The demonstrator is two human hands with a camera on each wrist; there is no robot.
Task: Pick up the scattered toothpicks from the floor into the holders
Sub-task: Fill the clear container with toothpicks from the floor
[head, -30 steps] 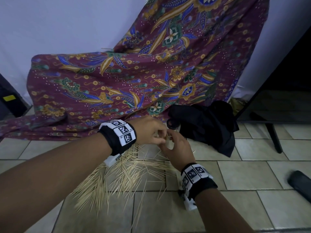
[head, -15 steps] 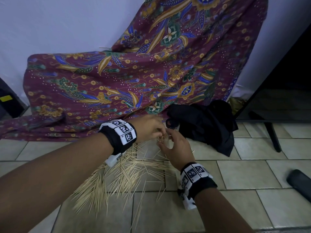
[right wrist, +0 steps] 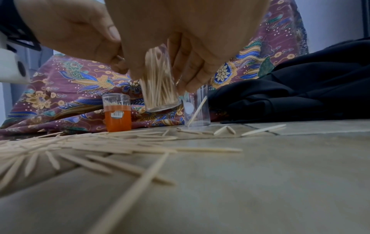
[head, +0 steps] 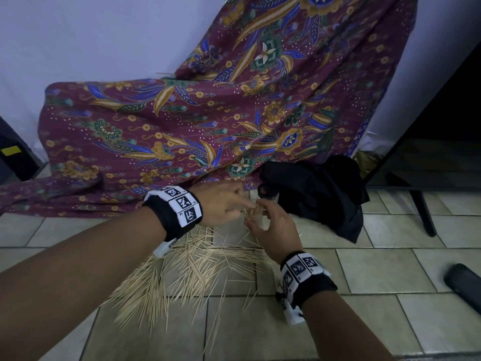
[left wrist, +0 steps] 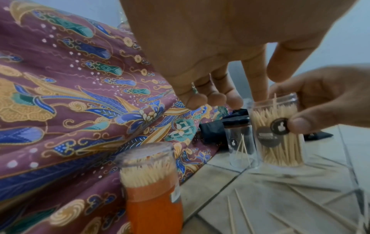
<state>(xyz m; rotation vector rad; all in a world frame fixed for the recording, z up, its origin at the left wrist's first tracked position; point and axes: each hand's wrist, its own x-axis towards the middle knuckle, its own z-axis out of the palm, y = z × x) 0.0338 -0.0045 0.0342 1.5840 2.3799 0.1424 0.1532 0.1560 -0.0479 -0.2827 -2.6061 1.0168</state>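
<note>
Many loose toothpicks (head: 192,267) lie fanned over the tiled floor under my forearms. My right hand (head: 270,225) grips a clear holder (left wrist: 280,139) packed with toothpicks and holds it tilted just off the floor (right wrist: 160,88). My left hand (left wrist: 268,85) hovers over the holder's mouth with its fingers mostly straight, the index fingertip at the rim. I see no toothpick pinched in it. Behind the held holder stands a nearly empty clear holder (left wrist: 240,147) with a few toothpicks. An orange-labelled holder (left wrist: 152,190), full, stands by the cloth to the left.
A maroon batik cloth (head: 208,126) drapes from the wall to the floor behind the holders. A black cloth (head: 325,194) is heaped to the right of them. A dark furniture leg (head: 424,214) and a black object (head: 463,285) are further right.
Both hands stayed together at the clear holder. The left fingers, which held toothpicks above it, have come down to its mouth.
</note>
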